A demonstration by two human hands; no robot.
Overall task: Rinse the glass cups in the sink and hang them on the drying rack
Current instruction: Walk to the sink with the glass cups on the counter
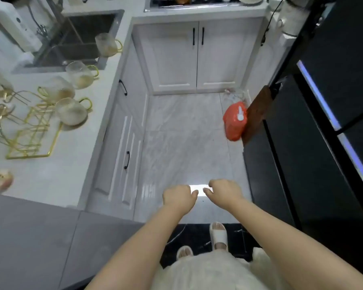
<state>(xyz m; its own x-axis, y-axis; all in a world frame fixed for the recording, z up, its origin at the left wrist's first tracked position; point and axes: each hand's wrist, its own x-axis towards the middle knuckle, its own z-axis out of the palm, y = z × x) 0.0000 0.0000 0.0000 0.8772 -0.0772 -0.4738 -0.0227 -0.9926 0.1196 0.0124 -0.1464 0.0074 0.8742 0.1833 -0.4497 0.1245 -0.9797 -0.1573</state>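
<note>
- The glass cups [71, 110] stood on the counter [57, 174] between sink [80, 38] and gold rack [27, 135].
- They lay far forward-left of both hands.
- The left hand [179, 197] was nearer; the right hand [224, 191] matched it, apparently loosely curled, holding nothing.

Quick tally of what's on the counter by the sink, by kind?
Glass cups with gold handles, off the rack: 4
Gold drying rack: 1
Cups hanging on the rack: blurred, cannot count
Total: 5
</note>
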